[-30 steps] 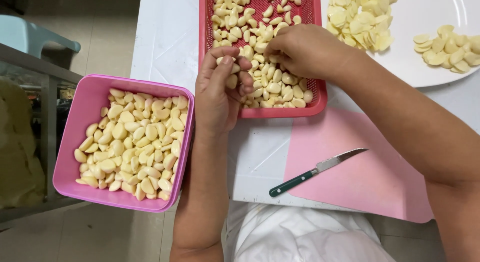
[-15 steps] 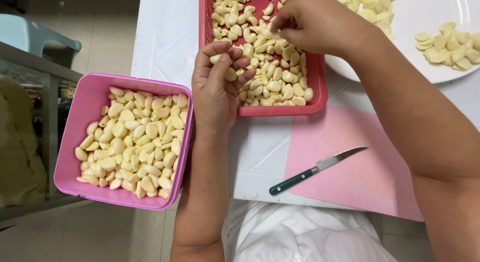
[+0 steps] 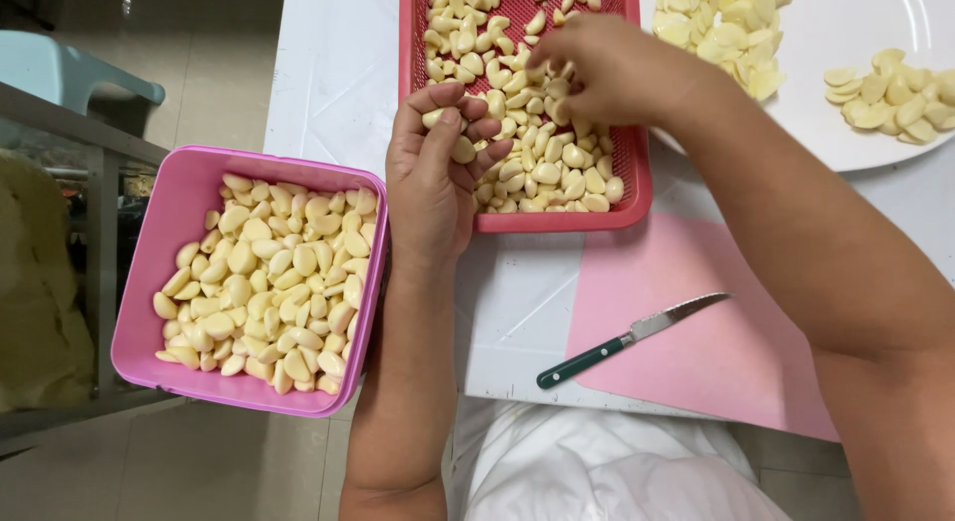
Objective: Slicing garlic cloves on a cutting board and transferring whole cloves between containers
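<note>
While the head camera looks straight down, the left hand (image 3: 438, 178) sits just left of centre, its fingers curled around a few peeled pale-yellow garlic cloves (image 3: 460, 148), over the lower left corner of the red perforated plastic tray (image 3: 637, 198) at top centre. That tray is full of loose cloves. The right hand (image 3: 612, 68) reaches in from the right, fingers bunched down among the cloves in the tray's upper part; what it pinches I cannot tell. At lower left a pink square plastic tub (image 3: 159, 257) holds a heap of peeled cloves. On the white bench (image 3: 338, 73), a pink cutting mat (image 3: 736, 352) lies at lower right with a small green-handled knife (image 3: 632, 337) across its edge. A white plate (image 3: 846, 83) of cut garlic fills the upper right.
</note>
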